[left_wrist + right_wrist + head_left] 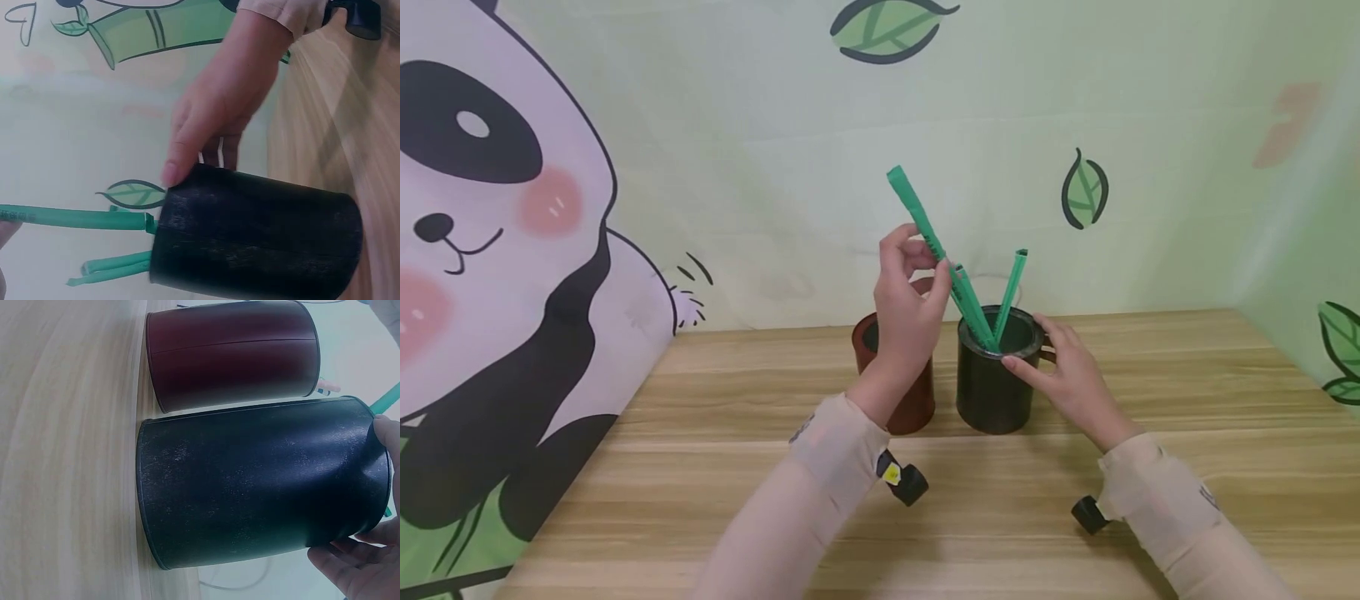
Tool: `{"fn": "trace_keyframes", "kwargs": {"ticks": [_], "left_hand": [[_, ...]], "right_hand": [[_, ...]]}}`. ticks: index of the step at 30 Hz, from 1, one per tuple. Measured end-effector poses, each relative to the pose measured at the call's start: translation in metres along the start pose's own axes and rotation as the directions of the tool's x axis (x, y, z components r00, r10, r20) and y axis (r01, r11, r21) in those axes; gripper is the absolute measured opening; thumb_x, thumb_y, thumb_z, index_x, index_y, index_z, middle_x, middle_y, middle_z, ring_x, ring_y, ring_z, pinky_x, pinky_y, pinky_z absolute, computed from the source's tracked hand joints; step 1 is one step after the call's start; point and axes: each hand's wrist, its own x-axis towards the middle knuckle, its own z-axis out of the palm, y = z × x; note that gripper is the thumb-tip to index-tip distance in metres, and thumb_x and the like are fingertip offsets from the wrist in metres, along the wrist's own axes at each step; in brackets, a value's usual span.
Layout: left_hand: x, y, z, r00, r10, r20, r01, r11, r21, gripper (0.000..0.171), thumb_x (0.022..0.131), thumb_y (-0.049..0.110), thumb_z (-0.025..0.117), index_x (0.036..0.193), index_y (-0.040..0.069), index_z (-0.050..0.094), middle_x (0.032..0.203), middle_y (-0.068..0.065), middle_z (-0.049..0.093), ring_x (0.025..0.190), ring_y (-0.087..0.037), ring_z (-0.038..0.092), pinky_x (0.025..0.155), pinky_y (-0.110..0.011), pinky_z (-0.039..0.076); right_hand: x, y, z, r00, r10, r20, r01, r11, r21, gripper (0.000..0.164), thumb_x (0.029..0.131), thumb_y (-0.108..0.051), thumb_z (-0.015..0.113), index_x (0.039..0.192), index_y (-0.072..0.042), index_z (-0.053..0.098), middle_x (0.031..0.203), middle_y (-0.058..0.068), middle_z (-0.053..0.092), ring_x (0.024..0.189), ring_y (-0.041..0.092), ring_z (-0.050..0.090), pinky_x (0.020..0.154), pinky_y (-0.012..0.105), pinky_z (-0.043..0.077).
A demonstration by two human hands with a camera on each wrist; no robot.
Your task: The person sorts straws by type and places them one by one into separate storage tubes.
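My left hand [910,304] pinches a long, slim green stick [906,192] with dark print along its side. It slants up and leftward; its lower end overlaps the mouth of a black cylindrical holder [992,396]. More green sticks [1012,287] lean inside that holder. My right hand [1081,385] grips the holder near its rim, thumb at the front and fingers round the far side. In the right wrist view the black holder [262,481] stands upright beside a dark red holder [234,356]. My left hand partly hides the red holder in the head view.
Both holders stand on a wood-grain table [760,392], toward its back edge. Behind it hangs a pale green backdrop [760,167] printed with leaves and a large panda [572,208]. A small black wrist camera [913,485] sits under my left sleeve.
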Motion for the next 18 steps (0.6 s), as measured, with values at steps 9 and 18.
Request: {"fn": "trace_keyframes", "kwargs": {"ticks": [9, 18], "left_hand": [[-0.011, -0.009, 0.011, 0.998, -0.016, 0.064, 0.009, 0.994, 0.105, 0.040, 0.090, 0.001, 0.060, 0.125, -0.002, 0.041, 0.097, -0.019, 0.060, 0.087, -0.026, 0.064, 0.073, -0.024, 0.058], [-0.026, -0.019, 0.015, 0.991, -0.043, 0.129, 0.019, 0.982, 0.187, 0.041, 0.091, 0.002, 0.060, 0.128, -0.002, 0.041, 0.100, -0.017, 0.058, 0.090, -0.025, 0.063, 0.078, -0.025, 0.058]], "right_hand": [[-0.001, -0.002, -0.001, 1.000, 0.008, 0.004, -0.008, 1.000, -0.006, 0.083, 0.091, -0.041, 0.063, 0.149, 0.004, 0.024, 0.145, 0.028, 0.035, 0.130, 0.043, 0.042, 0.105, 0.054, 0.041], [-0.001, -0.002, -0.002, 1.000, 0.002, -0.001, -0.002, 1.000, -0.007, 0.082, 0.091, -0.040, 0.063, 0.149, 0.003, 0.025, 0.144, 0.027, 0.036, 0.130, 0.042, 0.043, 0.105, 0.054, 0.041]]}}
